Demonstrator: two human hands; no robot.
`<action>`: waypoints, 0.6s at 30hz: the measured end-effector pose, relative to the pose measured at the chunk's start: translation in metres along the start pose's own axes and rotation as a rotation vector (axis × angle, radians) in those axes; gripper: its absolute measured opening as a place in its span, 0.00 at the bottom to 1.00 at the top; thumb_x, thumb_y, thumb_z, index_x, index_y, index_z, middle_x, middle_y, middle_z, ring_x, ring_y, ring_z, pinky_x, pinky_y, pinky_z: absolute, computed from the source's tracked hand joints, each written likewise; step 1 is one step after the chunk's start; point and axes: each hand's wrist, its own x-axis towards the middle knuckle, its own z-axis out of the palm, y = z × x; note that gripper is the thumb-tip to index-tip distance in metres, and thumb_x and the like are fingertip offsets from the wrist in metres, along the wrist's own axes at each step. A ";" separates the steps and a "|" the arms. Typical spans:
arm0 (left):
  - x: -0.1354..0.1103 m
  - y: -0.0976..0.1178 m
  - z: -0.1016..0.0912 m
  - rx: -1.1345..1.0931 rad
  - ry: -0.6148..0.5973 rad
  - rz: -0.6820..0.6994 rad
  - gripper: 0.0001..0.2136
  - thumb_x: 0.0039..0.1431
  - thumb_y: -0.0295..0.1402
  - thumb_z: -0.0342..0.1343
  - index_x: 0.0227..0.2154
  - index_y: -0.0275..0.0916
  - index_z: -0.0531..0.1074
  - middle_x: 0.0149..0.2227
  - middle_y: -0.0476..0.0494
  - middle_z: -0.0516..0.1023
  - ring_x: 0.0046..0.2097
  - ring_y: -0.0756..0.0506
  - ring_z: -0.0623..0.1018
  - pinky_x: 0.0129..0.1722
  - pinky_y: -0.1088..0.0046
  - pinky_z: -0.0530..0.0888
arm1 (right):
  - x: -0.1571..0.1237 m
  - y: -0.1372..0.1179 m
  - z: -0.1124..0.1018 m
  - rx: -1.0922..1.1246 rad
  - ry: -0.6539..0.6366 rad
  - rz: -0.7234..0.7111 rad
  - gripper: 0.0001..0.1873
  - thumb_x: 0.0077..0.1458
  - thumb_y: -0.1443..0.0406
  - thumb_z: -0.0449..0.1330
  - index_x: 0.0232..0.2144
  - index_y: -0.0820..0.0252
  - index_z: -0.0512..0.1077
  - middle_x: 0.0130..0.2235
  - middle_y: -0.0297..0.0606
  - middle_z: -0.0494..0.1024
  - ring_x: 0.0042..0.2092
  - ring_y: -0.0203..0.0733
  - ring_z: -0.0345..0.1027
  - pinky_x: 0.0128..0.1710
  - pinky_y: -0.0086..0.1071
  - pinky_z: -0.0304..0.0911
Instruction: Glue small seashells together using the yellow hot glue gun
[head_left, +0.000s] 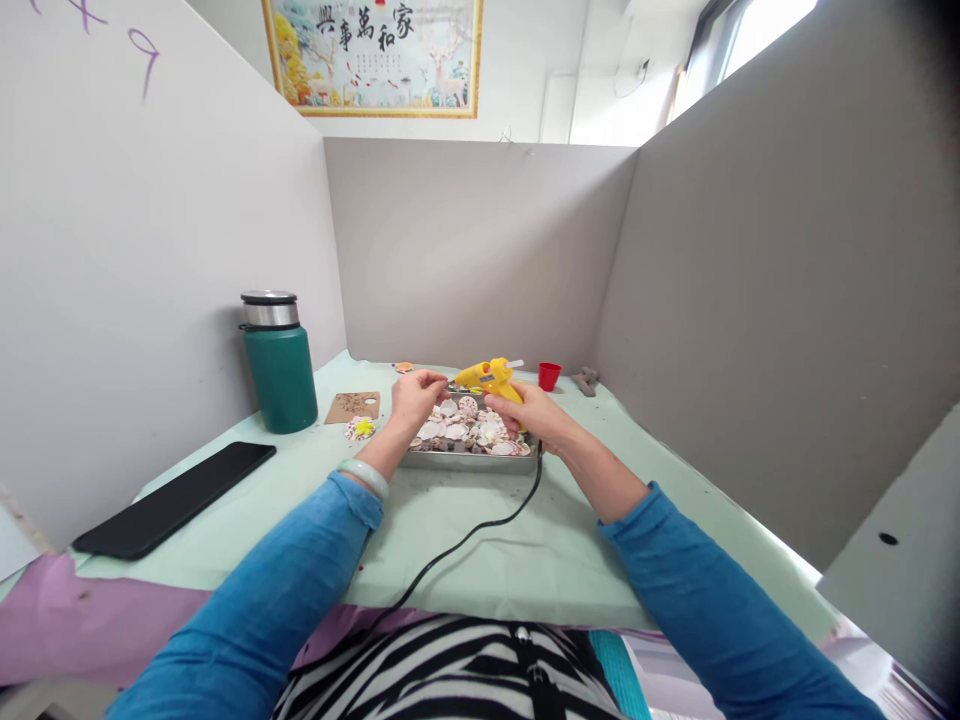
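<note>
My right hand [531, 412] is wrapped around the handle of a yellow glue gun [486, 375], whose nozzle points left. A clear glue stick [514, 364] pokes out of its back end. Close to the nozzle, my left hand [420, 394] has its thumb and fingertips pinched together; what lies between them is too small to make out. Both hands hover over a metal tray [469, 462] full of seashells [456, 431]. From the gun's handle a black cord [480, 527] runs down across the table toward my lap.
At left stand a green bottle [280, 370] and a black flat slab [180, 498]. Near the tray lie a brown card [352, 407] and a shell with a yellow flower [362, 428]. A red cup [549, 376] and grey pieces [585, 381] sit back right. Grey partitions [480, 250] enclose the table.
</note>
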 end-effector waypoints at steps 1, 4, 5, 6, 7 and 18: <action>0.000 0.000 0.000 0.002 0.003 -0.002 0.04 0.42 0.29 0.60 0.25 0.36 0.74 0.24 0.46 0.76 0.27 0.46 0.78 0.33 0.72 0.73 | 0.000 0.000 0.000 -0.004 0.002 0.002 0.17 0.48 0.53 0.61 0.31 0.60 0.67 0.18 0.26 0.56 0.19 0.29 0.50 0.19 0.26 0.55; 0.001 -0.001 0.001 0.003 0.018 -0.016 0.04 0.41 0.29 0.61 0.25 0.37 0.74 0.24 0.46 0.77 0.28 0.46 0.78 0.33 0.72 0.73 | 0.000 -0.001 0.000 -0.005 0.006 0.003 0.16 0.48 0.53 0.61 0.31 0.60 0.66 0.17 0.25 0.56 0.19 0.29 0.49 0.19 0.26 0.55; 0.001 -0.001 0.001 0.007 0.021 -0.018 0.04 0.41 0.29 0.61 0.24 0.37 0.74 0.24 0.46 0.77 0.28 0.46 0.78 0.33 0.73 0.73 | 0.000 -0.001 0.000 0.001 0.007 0.002 0.16 0.47 0.53 0.61 0.30 0.60 0.66 0.17 0.25 0.56 0.19 0.29 0.49 0.19 0.26 0.55; 0.001 -0.001 0.001 0.015 0.021 -0.014 0.04 0.42 0.29 0.61 0.24 0.37 0.74 0.24 0.46 0.77 0.28 0.46 0.78 0.33 0.73 0.73 | -0.001 -0.002 0.000 0.009 0.006 0.002 0.16 0.47 0.53 0.62 0.30 0.60 0.66 0.17 0.25 0.56 0.19 0.29 0.49 0.19 0.26 0.55; 0.001 -0.002 0.001 0.026 0.018 -0.006 0.04 0.42 0.29 0.60 0.24 0.37 0.74 0.24 0.46 0.76 0.28 0.46 0.78 0.32 0.73 0.73 | -0.001 -0.002 0.001 0.018 0.004 0.000 0.17 0.47 0.53 0.62 0.30 0.60 0.66 0.18 0.26 0.56 0.19 0.29 0.49 0.19 0.26 0.55; 0.004 -0.007 0.000 0.077 -0.006 0.047 0.06 0.45 0.32 0.58 0.27 0.36 0.74 0.25 0.46 0.77 0.28 0.46 0.79 0.31 0.73 0.74 | 0.001 0.003 0.000 0.015 -0.020 -0.005 0.17 0.49 0.53 0.60 0.32 0.60 0.66 0.19 0.25 0.56 0.20 0.28 0.49 0.19 0.25 0.54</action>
